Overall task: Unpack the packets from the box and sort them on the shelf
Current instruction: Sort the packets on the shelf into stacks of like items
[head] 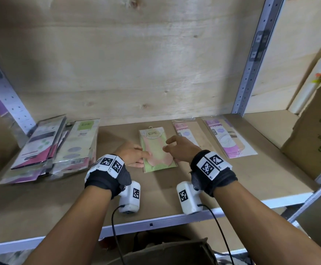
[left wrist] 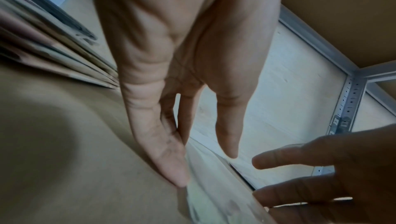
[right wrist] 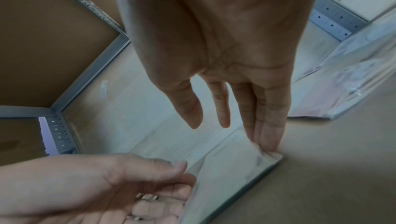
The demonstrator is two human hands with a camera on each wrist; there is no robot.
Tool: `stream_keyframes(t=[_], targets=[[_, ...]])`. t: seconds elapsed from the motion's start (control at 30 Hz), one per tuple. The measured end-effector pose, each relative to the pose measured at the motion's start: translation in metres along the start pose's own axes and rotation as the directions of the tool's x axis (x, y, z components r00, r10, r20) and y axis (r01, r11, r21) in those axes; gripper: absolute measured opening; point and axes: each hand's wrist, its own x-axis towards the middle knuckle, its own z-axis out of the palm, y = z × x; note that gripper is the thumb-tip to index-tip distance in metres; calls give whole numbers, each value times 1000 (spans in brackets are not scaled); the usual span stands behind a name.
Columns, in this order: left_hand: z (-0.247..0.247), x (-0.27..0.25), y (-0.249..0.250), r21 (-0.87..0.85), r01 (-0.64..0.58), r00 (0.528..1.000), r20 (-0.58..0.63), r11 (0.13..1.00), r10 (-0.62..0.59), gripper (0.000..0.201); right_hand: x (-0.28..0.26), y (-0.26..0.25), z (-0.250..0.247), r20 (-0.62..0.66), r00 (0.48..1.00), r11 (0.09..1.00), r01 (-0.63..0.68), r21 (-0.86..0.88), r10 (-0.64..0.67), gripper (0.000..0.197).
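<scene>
A green and pink packet (head: 156, 150) lies flat on the middle of the brown shelf board (head: 155, 190). My left hand (head: 142, 157) rests at the packet's left edge with straight fingers. My right hand (head: 170, 146) reaches over its right side, fingers loosely spread. In the left wrist view a fingertip (left wrist: 173, 175) of my left hand (left wrist: 201, 165) touches the edge of the packet (left wrist: 214, 197). The right wrist view shows straight fingers (right wrist: 268, 136) of my right hand (right wrist: 231, 134) pressing a corner of the packet (right wrist: 227, 176). Neither hand grips anything.
Leaning piles of packets (head: 50, 148) fill the shelf's left end. Two pink and purple packets (head: 188, 134) (head: 228, 138) lie to the right of the green one. A cardboard box (head: 316, 134) with green print stands at the far right, beside a metal upright (head: 251, 69).
</scene>
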Motion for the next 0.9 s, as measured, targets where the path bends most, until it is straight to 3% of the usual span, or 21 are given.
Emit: stream_keyframes(t=[0.47,0.7,0.9], targets=[[-1,36,2,-49,-42,999,-18,998,41,31,17,9,-13,-47,998,999,51,-6,-51,33],[-34,15,6,-73,-117,983,-150,991,105,45,9,-1,-6,-193,973,990,135,50,-123,20],[-90,-22,-8,-36,-222,945,-253,974,206,13,-2,-35,31,-80,987,953,157,258,-141,15]])
